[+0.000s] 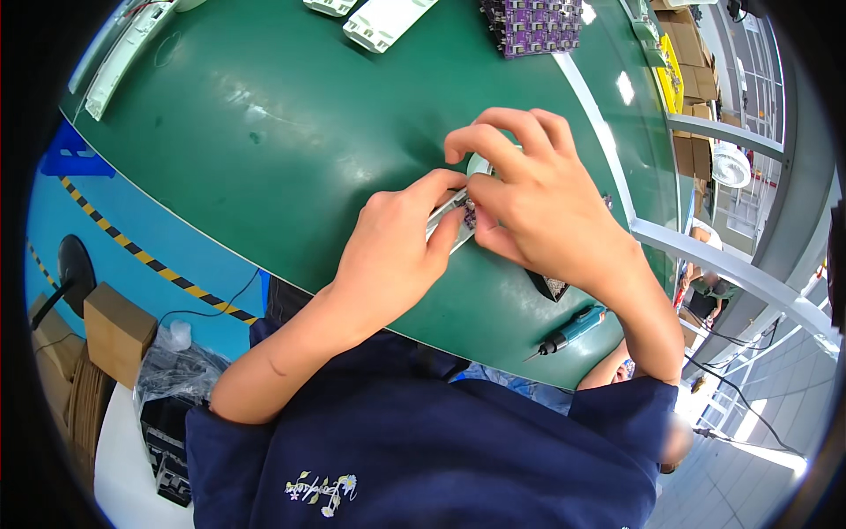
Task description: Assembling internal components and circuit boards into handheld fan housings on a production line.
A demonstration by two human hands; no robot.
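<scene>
Over the green table, my left hand (388, 247) grips a slim white plastic housing (478, 165) between thumb and fingers. The housing slants up to the right, and my hands cover much of it. My right hand (564, 207) is at its right side, thumb and index finger closed around a small purple circuit board (470, 214) at the housing's opening. The other right fingers arch above. How far the board sits inside the housing is hidden by my fingers.
Purple circuit boards (538, 26) are stacked at the far side, near white housings (388, 22). A long white housing (128, 66) lies far left. Right of my hands are a black box of small parts (551, 286) and a teal electric screwdriver (573, 332). A person's arm (604, 368) shows beyond.
</scene>
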